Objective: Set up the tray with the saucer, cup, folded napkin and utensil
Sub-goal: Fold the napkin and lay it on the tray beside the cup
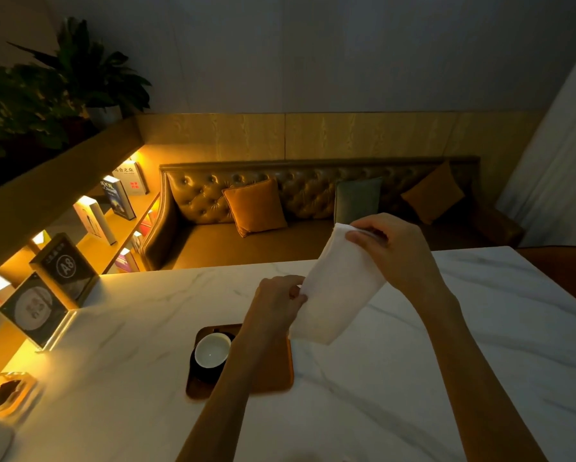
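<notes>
A white napkin (338, 288) hangs in the air above the marble table (413, 378), folded over into a long strip. My right hand (393, 248) pinches its upper end, and my left hand (280, 298) pinches its left edge lower down. Below them a brown wooden tray (273, 371) lies on the table. At the tray's left end stands a cup (212, 350), white inside, on a dark saucer (199, 371). My left forearm crosses over the tray and hides its middle. No utensil shows.
Acrylic sign stands (46, 295) sit at the table's left edge, with a small glass dish (8, 393) nearer me. A lit bookshelf (113, 208) runs along the left. A tufted leather sofa with cushions (256, 208) stands beyond the table's far edge.
</notes>
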`<move>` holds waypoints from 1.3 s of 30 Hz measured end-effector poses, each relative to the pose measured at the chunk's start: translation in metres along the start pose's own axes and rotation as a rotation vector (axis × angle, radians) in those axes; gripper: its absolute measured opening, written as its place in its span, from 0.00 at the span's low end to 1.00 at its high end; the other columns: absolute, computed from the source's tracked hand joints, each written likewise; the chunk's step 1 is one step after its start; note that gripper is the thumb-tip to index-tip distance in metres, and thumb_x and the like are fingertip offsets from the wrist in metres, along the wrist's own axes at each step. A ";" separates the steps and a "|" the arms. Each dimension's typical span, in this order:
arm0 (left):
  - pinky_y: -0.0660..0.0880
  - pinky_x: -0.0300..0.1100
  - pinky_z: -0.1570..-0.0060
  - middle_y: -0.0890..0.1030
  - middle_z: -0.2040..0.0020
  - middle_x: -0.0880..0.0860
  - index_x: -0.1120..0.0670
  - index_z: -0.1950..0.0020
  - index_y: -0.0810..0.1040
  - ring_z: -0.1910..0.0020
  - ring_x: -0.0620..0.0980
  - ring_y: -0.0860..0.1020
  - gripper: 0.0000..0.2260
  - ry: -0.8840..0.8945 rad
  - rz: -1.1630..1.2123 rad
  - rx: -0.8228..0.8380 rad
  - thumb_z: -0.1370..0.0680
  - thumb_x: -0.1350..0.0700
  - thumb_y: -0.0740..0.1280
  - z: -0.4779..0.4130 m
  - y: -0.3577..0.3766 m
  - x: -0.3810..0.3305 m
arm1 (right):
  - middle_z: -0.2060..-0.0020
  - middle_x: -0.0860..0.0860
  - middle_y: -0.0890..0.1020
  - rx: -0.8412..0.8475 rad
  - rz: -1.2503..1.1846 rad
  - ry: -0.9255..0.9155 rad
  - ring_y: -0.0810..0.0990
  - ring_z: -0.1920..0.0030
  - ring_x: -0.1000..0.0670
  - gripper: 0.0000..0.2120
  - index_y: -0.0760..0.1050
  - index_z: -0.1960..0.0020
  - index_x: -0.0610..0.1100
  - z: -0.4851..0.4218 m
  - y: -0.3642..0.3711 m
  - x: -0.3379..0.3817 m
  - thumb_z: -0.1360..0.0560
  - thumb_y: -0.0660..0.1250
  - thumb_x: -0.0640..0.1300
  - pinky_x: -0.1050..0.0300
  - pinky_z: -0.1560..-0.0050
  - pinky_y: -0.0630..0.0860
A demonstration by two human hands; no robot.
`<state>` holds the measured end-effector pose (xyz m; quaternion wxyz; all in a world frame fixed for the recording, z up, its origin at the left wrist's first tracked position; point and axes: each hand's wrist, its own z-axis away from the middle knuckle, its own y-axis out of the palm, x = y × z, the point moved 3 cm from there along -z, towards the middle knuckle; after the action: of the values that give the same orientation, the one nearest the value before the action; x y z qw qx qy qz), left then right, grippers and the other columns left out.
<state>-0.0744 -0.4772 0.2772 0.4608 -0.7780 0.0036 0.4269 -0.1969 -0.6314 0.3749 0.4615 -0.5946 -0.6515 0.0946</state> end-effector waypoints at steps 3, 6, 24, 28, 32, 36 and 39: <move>0.74 0.39 0.48 0.83 0.40 0.53 0.53 0.34 0.78 0.47 0.50 0.81 0.15 0.022 -0.009 0.012 0.22 0.57 0.68 -0.007 0.002 0.002 | 0.49 0.48 0.83 -0.019 -0.012 0.018 0.77 0.54 0.55 0.11 0.79 0.44 0.46 -0.001 0.001 -0.003 0.24 0.67 0.49 0.64 0.55 0.72; 0.74 0.36 0.51 0.82 0.40 0.51 0.50 0.30 0.71 0.51 0.47 0.80 0.18 0.048 0.010 -0.024 0.20 0.55 0.65 -0.009 0.002 0.003 | 0.49 0.49 0.83 -0.059 -0.046 0.037 0.77 0.54 0.55 0.11 0.79 0.44 0.46 -0.002 0.000 -0.006 0.24 0.67 0.48 0.66 0.56 0.71; 0.69 0.23 0.65 0.78 0.40 0.50 0.44 0.43 0.67 0.55 0.42 0.77 0.07 0.079 0.099 -0.024 0.18 0.54 0.61 -0.015 0.027 0.006 | 0.50 0.47 0.83 -0.109 -0.152 -0.033 0.78 0.53 0.54 0.10 0.79 0.46 0.43 0.010 -0.013 -0.013 0.26 0.69 0.43 0.67 0.54 0.73; 0.72 0.26 0.62 0.78 0.41 0.49 0.40 0.44 0.65 0.55 0.43 0.78 0.08 0.062 0.129 0.008 0.18 0.51 0.61 -0.014 0.034 0.006 | 0.50 0.45 0.83 -0.106 -0.154 -0.053 0.79 0.52 0.51 0.10 0.80 0.46 0.41 0.011 -0.015 -0.014 0.26 0.70 0.42 0.62 0.53 0.77; 0.79 0.38 0.53 0.77 0.40 0.49 0.39 0.44 0.66 0.51 0.45 0.78 0.08 0.090 0.106 0.032 0.19 0.51 0.62 -0.012 0.041 0.005 | 0.51 0.44 0.83 -0.097 -0.170 -0.079 0.80 0.53 0.50 0.11 0.79 0.46 0.39 0.011 -0.014 -0.013 0.27 0.70 0.41 0.59 0.53 0.78; 0.79 0.46 0.45 0.75 0.38 0.50 0.47 0.40 0.71 0.45 0.47 0.76 0.07 0.116 0.041 0.022 0.19 0.52 0.61 -0.011 0.045 0.006 | 0.51 0.45 0.84 -0.080 -0.192 -0.083 0.81 0.52 0.48 0.11 0.79 0.46 0.40 0.009 -0.012 -0.012 0.27 0.71 0.41 0.54 0.52 0.80; 0.79 0.45 0.45 0.75 0.39 0.51 0.48 0.43 0.70 0.46 0.47 0.75 0.06 0.095 0.074 0.048 0.19 0.51 0.61 -0.010 0.044 0.009 | 0.51 0.44 0.84 -0.073 -0.198 -0.083 0.81 0.52 0.48 0.11 0.80 0.46 0.40 0.007 -0.011 -0.013 0.27 0.71 0.41 0.53 0.52 0.80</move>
<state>-0.0801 -0.5063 0.2417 0.4626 -0.7854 0.0645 0.4063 -0.2118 -0.6430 0.3720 0.4192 -0.5396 -0.7285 0.0492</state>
